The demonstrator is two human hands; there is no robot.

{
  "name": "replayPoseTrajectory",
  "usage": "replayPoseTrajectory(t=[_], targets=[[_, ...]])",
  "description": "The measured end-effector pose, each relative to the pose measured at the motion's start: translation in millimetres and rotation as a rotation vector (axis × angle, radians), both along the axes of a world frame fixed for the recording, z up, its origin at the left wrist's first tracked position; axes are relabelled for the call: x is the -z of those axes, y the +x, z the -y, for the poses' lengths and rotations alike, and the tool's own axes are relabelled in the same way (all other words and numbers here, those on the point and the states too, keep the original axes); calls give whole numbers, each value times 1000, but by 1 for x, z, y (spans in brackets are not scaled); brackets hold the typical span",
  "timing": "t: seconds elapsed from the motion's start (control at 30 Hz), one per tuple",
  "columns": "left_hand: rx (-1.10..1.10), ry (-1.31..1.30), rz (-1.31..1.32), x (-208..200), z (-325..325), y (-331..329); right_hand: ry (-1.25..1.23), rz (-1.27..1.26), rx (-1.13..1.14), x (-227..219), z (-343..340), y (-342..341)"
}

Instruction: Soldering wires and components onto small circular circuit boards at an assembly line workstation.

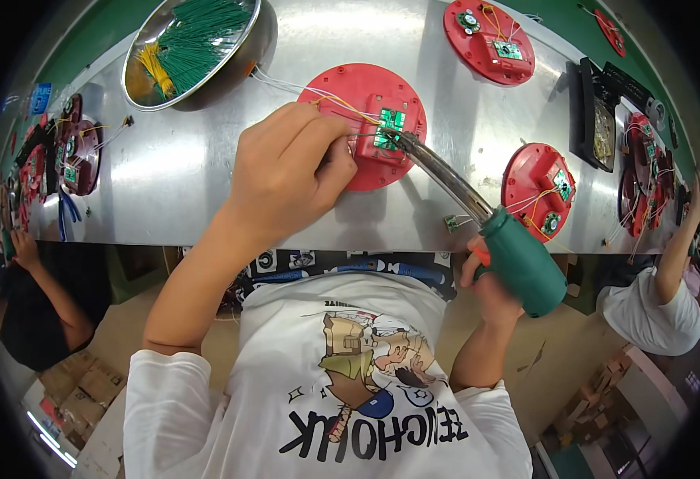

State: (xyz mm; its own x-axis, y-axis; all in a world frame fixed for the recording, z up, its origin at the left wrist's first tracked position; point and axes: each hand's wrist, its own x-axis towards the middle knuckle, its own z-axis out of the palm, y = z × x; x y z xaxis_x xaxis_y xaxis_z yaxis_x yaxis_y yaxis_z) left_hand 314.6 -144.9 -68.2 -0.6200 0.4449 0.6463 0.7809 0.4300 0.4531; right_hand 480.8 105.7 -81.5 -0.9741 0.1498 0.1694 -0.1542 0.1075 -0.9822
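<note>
A thin dark wire [367, 135] is pinched by the left hand [290, 164], thumb against fingers, at the green circuit board [390, 120]. Board seated in round red housing [372, 84], laid on metal table [158, 199]. Green soldering gun [525, 262] gripped in right hand [494, 294], fingers curled round it, tip placed at board.

The left forearm [206, 275], bare, slants from the lower left toward the upper middle of the frame. The left hand [290, 164] shows its back, fingers [306, 132] bent rightward, thumb and forefinger pinched together. Right of the lower middle, the right forearm [480, 351] rises, foreshortened; the right hand [494, 294] is clenched, slightly blurred and partly hidden.
</note>
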Motion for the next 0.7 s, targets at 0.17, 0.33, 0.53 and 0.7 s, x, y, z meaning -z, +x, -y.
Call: replayPoseTrajectory(t=[0.17, 0.33, 0.53, 0.7], targets=[[-53, -16, 6, 4, 1, 0, -64, 58, 66, 0, 3, 1], [-46, -28, 4, 3, 2, 0, -70, 46, 74, -2, 6, -3], [-51, -19, 20, 6, 3, 0, -87, 64, 49, -2, 3, -4], [-51, -26, 21, 6, 3, -1, -150, 5, 2, 0, -2, -5]])
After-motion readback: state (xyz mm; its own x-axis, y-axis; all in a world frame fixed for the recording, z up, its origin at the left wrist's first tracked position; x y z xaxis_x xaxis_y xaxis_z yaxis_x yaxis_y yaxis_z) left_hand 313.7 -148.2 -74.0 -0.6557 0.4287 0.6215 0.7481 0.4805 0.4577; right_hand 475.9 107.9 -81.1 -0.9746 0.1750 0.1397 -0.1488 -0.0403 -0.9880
